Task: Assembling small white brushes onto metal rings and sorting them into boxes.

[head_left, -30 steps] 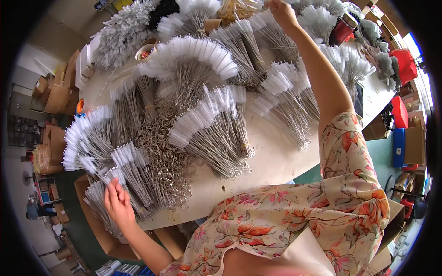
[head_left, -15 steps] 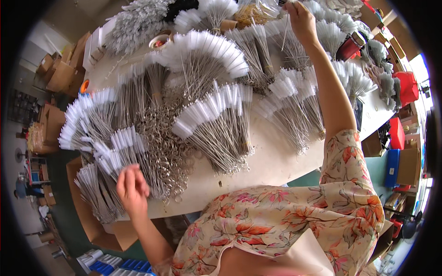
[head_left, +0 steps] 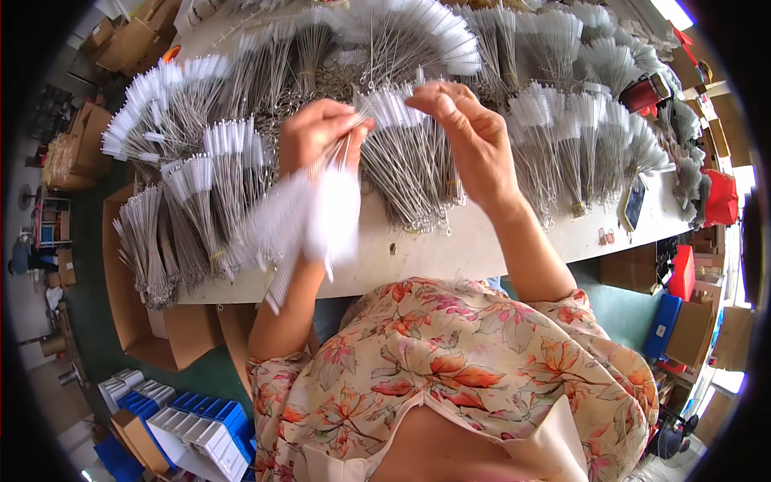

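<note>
My left hand is closed round the wire stems of a small bunch of white-bristled wire brushes. Their bristle heads hang below the fist, smeared by motion. Close by on the right, my right hand is raised over the table with thumb and forefinger pressed together. Whatever lies in that pinch, if anything, is too fine to make out. Under both hands, a fanned pile of similar brushes rests with its bristles pointing away from me and its looped wire ends toward me.
More brush bundles cover the white table on the left, with others on the right. A phone lies near the right edge. Below the left side stand an open cardboard box and blue and white bins.
My left hand has come up from the left bundles and now holds a bunch of brushes. My right hand has drawn back from the table's far side to the middle. The view has shifted.
</note>
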`<state>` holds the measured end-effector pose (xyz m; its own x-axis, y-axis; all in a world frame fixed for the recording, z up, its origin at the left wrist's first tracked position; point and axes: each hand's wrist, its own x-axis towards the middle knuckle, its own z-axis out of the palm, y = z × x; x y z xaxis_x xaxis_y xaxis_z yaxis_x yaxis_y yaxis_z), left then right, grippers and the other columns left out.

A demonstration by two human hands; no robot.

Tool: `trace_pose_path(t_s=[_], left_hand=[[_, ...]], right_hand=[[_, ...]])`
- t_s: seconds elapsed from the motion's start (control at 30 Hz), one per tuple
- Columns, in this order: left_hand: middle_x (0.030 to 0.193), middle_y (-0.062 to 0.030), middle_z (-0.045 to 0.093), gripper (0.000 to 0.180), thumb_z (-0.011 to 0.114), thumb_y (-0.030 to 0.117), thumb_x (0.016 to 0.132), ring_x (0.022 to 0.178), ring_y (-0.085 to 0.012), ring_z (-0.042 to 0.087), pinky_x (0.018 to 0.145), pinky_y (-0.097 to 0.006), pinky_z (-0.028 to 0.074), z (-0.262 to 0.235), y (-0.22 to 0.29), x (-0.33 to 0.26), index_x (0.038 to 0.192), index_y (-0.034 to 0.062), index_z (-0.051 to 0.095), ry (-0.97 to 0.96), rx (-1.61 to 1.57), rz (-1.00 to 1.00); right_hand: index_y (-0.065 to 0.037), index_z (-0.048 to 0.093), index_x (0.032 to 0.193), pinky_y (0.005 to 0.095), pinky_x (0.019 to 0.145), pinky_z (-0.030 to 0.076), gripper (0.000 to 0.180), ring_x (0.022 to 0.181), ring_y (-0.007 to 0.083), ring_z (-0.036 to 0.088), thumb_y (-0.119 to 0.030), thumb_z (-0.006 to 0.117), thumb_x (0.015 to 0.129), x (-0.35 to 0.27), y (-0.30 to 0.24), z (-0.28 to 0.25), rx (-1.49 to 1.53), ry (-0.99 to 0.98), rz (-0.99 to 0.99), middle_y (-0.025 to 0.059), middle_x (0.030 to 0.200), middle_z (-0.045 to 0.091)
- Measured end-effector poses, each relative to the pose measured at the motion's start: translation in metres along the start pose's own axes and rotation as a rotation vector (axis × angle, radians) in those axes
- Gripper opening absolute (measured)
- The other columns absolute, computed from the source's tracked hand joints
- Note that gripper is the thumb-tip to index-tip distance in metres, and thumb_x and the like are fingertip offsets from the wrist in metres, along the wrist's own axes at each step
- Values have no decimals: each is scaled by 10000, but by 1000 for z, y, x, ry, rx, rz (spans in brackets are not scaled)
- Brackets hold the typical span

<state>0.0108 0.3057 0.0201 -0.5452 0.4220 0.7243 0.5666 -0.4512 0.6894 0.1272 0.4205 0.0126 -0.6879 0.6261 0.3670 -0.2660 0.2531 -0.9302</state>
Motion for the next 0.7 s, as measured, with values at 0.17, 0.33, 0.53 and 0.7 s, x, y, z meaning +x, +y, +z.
trace_pose_path(t_s=[0.17,0.33,0.53,0.7], left_hand=[[890,-126,584,106,606,-14,772,684,-212,610,602,-275,519,12,0,-48,873,9,624,-304,105,2],[1066,-83,503,359,646,27,752,871,-219,536,762,-329,456,1,-8,-93,1104,75,594,-417,261,209],[945,-82,560,256,643,29,774,805,-200,567,671,-289,486,-25,-11,-116,1025,65,603,-457,199,11],[896,-100,602,266,638,66,797,710,-209,606,629,-304,504,-31,-8,-131,1054,32,579,-534,88,-192]], right_hand=[[-30,591,1013,229,713,472,240,820,105,566,-235,509,919,-35,20,21,855,48,472,51,855,620],[-33,546,953,182,558,373,191,627,52,452,-213,490,924,-39,-3,-21,777,-112,496,-25,711,504],[-64,643,746,285,594,482,104,712,145,618,-134,574,782,-51,-45,-81,-1415,-790,106,72,739,630],[-68,643,772,322,626,502,82,728,189,620,-51,577,725,-110,18,-56,-1620,-902,78,79,765,633]])
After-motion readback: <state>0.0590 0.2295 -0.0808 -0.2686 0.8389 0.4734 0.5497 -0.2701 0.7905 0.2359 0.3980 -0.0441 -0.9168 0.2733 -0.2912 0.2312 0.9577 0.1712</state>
